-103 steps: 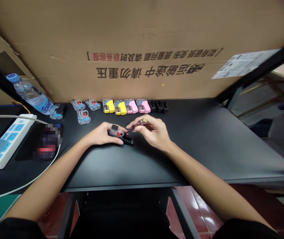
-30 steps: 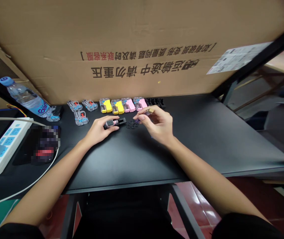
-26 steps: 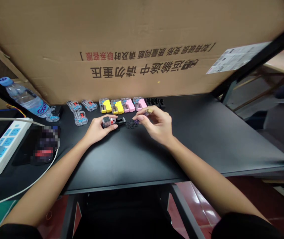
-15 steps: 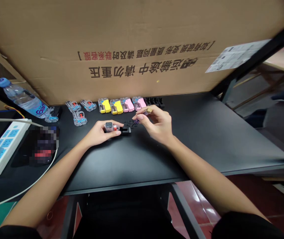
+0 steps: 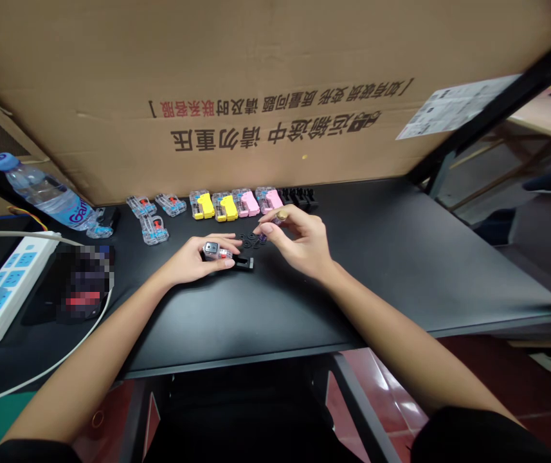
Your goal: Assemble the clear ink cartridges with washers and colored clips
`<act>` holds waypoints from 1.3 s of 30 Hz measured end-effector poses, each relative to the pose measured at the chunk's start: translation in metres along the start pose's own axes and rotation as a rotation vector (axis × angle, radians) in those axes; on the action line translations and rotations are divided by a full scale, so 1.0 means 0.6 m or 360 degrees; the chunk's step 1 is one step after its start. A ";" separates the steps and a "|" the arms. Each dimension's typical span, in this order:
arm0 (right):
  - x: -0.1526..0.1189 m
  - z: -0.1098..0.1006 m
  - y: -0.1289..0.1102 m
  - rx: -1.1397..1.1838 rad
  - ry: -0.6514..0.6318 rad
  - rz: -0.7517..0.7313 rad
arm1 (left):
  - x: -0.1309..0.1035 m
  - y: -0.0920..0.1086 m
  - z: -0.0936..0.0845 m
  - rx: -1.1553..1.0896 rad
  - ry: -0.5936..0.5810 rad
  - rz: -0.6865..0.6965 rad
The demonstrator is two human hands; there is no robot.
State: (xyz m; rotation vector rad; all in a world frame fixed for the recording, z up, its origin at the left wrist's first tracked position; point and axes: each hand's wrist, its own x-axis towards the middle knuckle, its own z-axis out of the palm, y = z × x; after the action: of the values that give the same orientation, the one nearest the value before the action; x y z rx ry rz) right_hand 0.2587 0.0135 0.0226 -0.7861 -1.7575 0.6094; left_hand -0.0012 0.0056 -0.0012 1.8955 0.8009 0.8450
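My left hand (image 5: 193,260) is closed around a small clear plastic toy gun (image 5: 213,252) with a red part inside and a dark square end facing up. A black slotted piece (image 5: 245,262) sticks out past its fingertips to the right. My right hand (image 5: 301,241) pinches a small purple and gold-coloured object (image 5: 281,217), mostly covered by the fingers; I cannot make out its kind. Its purple end points down over several small black rings (image 5: 250,240) lying on the table between both hands.
Along the back lie clear toy guns (image 5: 154,229), others with yellow grips (image 5: 225,208) or pink grips (image 5: 269,200), and black parts (image 5: 299,197). To the left are a water bottle (image 5: 56,193), a power strip (image 5: 12,283) and a white cable (image 5: 87,321). A cardboard box (image 5: 256,64) stands behind.
My left hand has tilted the toy gun slightly, its black piece now lower. My right hand has shifted a little to the left, still pinching the small object.
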 end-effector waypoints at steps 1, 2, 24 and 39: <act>0.000 0.000 0.000 0.0002 -0.0008 0.0008 | 0.000 0.002 -0.002 0.0027 0.0004 0.0024; 0.000 -0.001 0.000 0.0010 -0.0017 0.0013 | 0.000 0.004 -0.004 0.0050 0.0011 0.0043; -0.006 0.020 0.022 -0.0028 -0.0295 0.0121 | 0.006 -0.018 -0.026 0.0353 0.0785 -0.0241; -0.002 0.014 0.019 -0.0089 0.0008 0.0042 | -0.009 -0.009 -0.050 0.0858 0.0548 -0.0303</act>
State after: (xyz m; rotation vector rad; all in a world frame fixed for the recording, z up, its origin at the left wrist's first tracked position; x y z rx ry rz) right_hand 0.2536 0.0198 0.0108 -0.8497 -1.7687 0.5775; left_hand -0.0297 0.0170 0.0037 2.1078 1.5188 0.9090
